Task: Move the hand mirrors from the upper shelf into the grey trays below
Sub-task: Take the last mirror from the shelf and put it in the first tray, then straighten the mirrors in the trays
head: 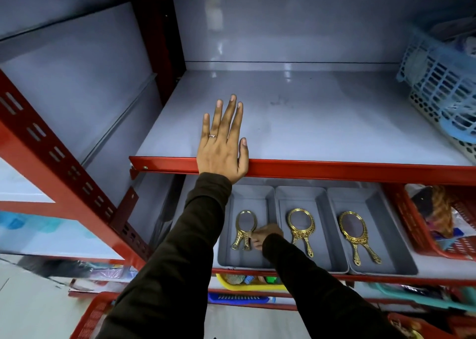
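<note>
Gold hand mirrors lie in all three grey trays: a pair in the left tray, a pair in the middle tray, a pair in the right tray. The left pair of mirrors is touched at its handles by the right hand, whose grip cannot be told, being blurred and partly hidden by the sleeve. The left hand is laid flat and open on the upper shelf, where no mirrors are seen. The last placement is judged nearly done; release and withdrawal are called for. The blue basket is cut off at the frame edge.
</note>
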